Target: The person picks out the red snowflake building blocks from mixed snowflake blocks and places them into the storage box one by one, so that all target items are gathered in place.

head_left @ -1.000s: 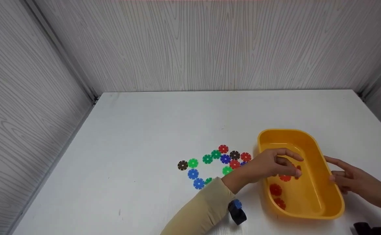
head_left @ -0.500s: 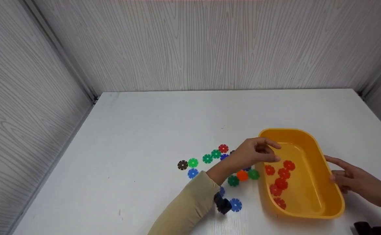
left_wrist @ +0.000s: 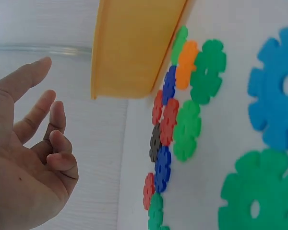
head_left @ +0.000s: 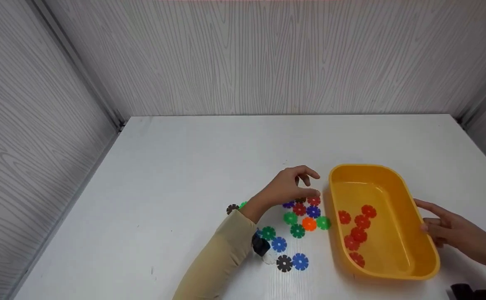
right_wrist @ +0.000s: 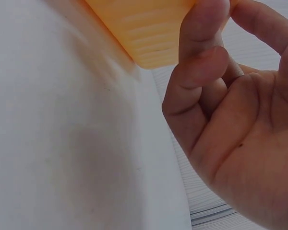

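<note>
A yellow tub point(head_left: 409, 216) stands at the right of the white table point(head_left: 193, 166), with several red discs point(head_left: 358, 234) lying in it. Left of it lie several coloured discs point(head_left: 297, 230) in red, blue, green, orange and black. My left hand point(head_left: 314, 184) hovers over the far discs, just left of the tub's rim, with fingers loosely curled and nothing in them. The left wrist view shows that empty left hand point(left_wrist: 53, 115) beside the tub point(left_wrist: 134, 43) and discs point(left_wrist: 187, 129). My right hand point(head_left: 422, 216) rests against the tub's right wall, as does the hand point(right_wrist: 225, 19) on the tub point(right_wrist: 149, 28).
Grey panelled walls point(head_left: 243, 58) close in the table at the back and both sides. A black disc point(head_left: 233, 208) lies apart at the left of the group. A black wrist camera point(head_left: 261, 246) sits under my left sleeve.
My left hand has drawn out of the tub and moved left and away, over the discs on the table. More red discs now lie in the tub. The right hand has stayed put.
</note>
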`<move>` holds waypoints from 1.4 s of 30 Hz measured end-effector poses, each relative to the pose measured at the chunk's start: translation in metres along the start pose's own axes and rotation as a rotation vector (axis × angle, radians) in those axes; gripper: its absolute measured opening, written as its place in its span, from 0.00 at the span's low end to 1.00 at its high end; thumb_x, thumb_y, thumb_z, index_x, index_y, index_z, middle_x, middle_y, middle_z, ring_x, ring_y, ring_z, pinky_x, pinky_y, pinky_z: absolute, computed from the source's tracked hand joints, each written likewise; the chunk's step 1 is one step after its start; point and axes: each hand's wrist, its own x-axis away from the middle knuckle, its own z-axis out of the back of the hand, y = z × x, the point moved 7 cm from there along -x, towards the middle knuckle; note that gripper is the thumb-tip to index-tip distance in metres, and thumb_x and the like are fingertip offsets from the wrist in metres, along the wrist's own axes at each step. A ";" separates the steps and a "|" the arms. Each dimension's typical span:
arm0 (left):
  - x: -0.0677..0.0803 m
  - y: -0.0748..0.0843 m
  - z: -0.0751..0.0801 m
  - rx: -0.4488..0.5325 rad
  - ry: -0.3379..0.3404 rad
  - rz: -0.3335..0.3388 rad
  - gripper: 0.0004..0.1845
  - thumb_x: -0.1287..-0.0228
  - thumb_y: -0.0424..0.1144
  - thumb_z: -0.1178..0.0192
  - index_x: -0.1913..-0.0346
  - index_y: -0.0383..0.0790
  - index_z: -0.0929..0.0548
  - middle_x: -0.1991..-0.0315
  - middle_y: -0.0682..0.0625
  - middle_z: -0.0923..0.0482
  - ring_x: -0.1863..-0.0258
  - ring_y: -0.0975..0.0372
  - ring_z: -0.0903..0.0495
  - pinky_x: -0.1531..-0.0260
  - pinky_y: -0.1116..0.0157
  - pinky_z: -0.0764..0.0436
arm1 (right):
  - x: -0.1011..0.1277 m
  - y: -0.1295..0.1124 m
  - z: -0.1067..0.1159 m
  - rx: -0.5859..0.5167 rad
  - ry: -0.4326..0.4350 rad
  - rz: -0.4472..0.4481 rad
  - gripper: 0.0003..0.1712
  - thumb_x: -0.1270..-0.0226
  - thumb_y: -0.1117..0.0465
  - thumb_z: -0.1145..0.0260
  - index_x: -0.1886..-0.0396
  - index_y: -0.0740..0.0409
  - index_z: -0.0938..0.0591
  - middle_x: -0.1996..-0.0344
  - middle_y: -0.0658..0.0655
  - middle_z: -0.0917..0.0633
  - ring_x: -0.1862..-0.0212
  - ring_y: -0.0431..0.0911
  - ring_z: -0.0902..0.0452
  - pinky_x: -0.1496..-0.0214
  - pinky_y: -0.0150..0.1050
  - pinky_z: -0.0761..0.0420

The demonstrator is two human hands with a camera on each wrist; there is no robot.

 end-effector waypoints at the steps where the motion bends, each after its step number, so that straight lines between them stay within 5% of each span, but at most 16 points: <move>1: 0.000 -0.004 0.002 -0.024 0.002 0.018 0.21 0.44 0.46 0.30 0.47 0.50 0.20 0.56 0.47 0.23 0.62 0.64 0.29 0.63 0.75 0.22 | 0.000 0.000 0.000 -0.001 0.002 -0.004 0.47 0.25 0.46 0.49 0.24 0.61 0.64 0.71 0.47 0.20 0.72 0.46 0.28 0.63 0.33 0.26; 8: 0.000 -0.019 0.008 -0.221 -0.013 0.093 0.22 0.46 0.46 0.29 0.46 0.52 0.19 0.54 0.48 0.22 0.60 0.62 0.27 0.59 0.71 0.21 | 0.001 -0.002 0.000 0.000 0.013 -0.032 0.49 0.27 0.43 0.48 0.23 0.58 0.64 0.65 0.49 0.17 0.70 0.48 0.26 0.61 0.34 0.26; 15: -0.002 -0.028 0.001 -0.419 -0.076 0.076 0.20 0.47 0.46 0.28 0.50 0.51 0.16 0.59 0.53 0.21 0.58 0.64 0.28 0.59 0.71 0.22 | 0.001 -0.002 0.001 -0.014 0.017 -0.043 0.50 0.27 0.42 0.47 0.23 0.58 0.64 0.60 0.49 0.15 0.69 0.49 0.25 0.60 0.34 0.24; 22: 0.000 -0.035 -0.005 -0.458 -0.154 0.104 0.15 0.47 0.45 0.28 0.55 0.56 0.14 0.62 0.59 0.21 0.58 0.64 0.29 0.55 0.69 0.23 | 0.002 -0.008 0.003 0.025 0.005 0.040 0.46 0.25 0.45 0.50 0.24 0.61 0.63 0.57 0.50 0.15 0.68 0.49 0.24 0.62 0.36 0.21; 33: 0.002 -0.037 -0.012 -0.455 -0.223 0.119 0.12 0.45 0.45 0.29 0.57 0.61 0.13 0.60 0.64 0.19 0.57 0.65 0.27 0.44 0.65 0.24 | 0.002 -0.002 0.002 0.025 0.035 -0.024 0.49 0.27 0.41 0.48 0.23 0.58 0.63 0.57 0.51 0.15 0.68 0.51 0.24 0.59 0.36 0.22; 42: 0.004 -0.039 -0.016 -0.459 -0.261 0.129 0.11 0.43 0.47 0.31 0.56 0.62 0.14 0.60 0.64 0.19 0.59 0.65 0.26 0.47 0.66 0.23 | 0.003 -0.003 0.001 0.045 0.036 -0.022 0.49 0.27 0.42 0.48 0.23 0.60 0.63 0.63 0.51 0.16 0.69 0.49 0.25 0.61 0.34 0.24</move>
